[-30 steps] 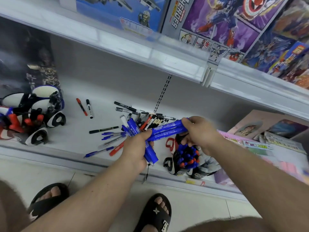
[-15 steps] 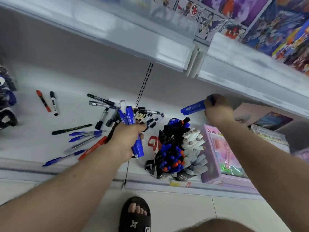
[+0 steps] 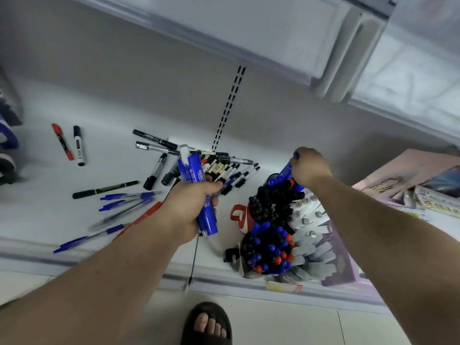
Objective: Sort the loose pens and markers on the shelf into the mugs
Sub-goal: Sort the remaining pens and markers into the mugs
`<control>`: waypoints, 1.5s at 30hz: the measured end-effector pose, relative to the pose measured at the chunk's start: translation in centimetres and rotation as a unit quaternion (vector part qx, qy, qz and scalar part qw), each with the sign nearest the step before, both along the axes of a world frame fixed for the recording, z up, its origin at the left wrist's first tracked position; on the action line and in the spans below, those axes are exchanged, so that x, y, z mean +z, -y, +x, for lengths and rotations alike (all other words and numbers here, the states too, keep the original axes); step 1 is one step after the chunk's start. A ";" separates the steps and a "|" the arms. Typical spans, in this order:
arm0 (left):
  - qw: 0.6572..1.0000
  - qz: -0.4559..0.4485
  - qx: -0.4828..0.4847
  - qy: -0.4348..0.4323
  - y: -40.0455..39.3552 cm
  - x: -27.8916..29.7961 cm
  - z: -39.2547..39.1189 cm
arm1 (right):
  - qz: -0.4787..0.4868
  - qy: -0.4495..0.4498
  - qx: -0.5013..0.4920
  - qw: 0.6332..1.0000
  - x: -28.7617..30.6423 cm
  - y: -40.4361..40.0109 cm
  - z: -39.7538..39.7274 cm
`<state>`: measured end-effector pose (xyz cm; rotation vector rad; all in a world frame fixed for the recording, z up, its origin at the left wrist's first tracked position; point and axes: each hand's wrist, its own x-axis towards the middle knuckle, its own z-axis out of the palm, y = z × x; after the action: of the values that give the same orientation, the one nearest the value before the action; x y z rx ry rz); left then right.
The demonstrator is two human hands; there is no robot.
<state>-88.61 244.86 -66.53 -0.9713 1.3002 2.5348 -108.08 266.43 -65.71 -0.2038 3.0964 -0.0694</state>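
Gripping blue markers, left hand (right hand pinches another over mugs).

The left hand is reaching forward on an extended forearm, its fingers curling tight in a fist-like grip. The right hand is stretching farther out, knuckles up and fingers pinching downward, its wrist bending slightly.

Bare shelf lies open at eleven o'clock; the marker pile (centre) and packed mugs at four block passage.
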 end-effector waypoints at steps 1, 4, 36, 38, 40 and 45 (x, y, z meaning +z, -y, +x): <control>1.000 0.003 0.001 0.001 0.2 -0.4 0.1 | 0.000 0.006 0.000 1.000 -0.6 0.1 0.0; 1.000 0.009 -0.002 0.001 0.5 -1.1 0.4 | 0.011 0.008 -0.002 1.000 -2.4 0.2 0.2; 0.983 -0.098 -0.130 -0.088 -1.2 2.9 9.0 | -0.258 0.260 0.100 0.925 8.1 11.5 21.7; 0.985 -0.046 -0.133 -0.098 -0.8 3.6 9.8 | -0.343 0.275 0.070 0.896 7.9 10.9 22.2; 0.989 -0.001 -0.120 -0.089 -0.5 3.7 10.4 | -0.457 0.303 0.008 0.836 7.9 10.4 22.4; 0.995 0.073 -0.014 -0.071 0.8 3.5 10.2 | -0.537 0.367 -0.096 0.753 8.1 8.8 22.2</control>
<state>-78.41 244.09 -63.04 -0.7515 1.1333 2.6768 -85.90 257.66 -57.57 0.1151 1.9191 -1.5044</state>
